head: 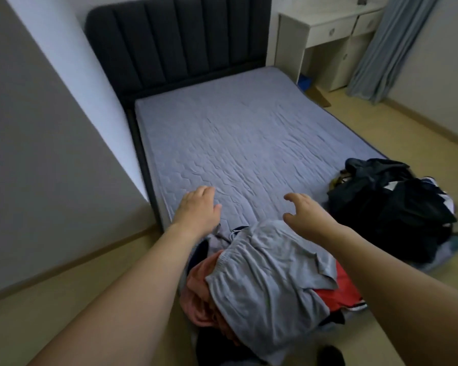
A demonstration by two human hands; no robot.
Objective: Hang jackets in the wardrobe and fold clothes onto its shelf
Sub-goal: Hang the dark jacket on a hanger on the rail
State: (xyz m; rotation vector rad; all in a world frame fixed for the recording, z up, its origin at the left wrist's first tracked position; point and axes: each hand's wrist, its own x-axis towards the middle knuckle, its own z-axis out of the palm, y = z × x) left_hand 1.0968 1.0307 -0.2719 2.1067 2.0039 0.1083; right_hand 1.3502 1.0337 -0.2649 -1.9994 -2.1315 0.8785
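Note:
A heap of clothes lies at the near end of the bed: grey shorts (270,273) on top, a pink garment (198,286) under them at the left, a red one (341,289) at the right. A second heap of dark jackets (391,207) sits at the bed's right corner. My left hand (198,207) reaches over the mattress just beyond the grey shorts, fingers loosely bent, holding nothing. My right hand (302,210) hovers above the far edge of the shorts, fingers spread and relaxed, empty. No wardrobe is in view.
The bed (236,133) has a blue-grey quilted mattress and a dark padded headboard (180,40). A grey wall panel (37,141) stands at the left. A white desk (328,30) and a blue curtain (389,48) are at the back right. Beige floor surrounds the bed.

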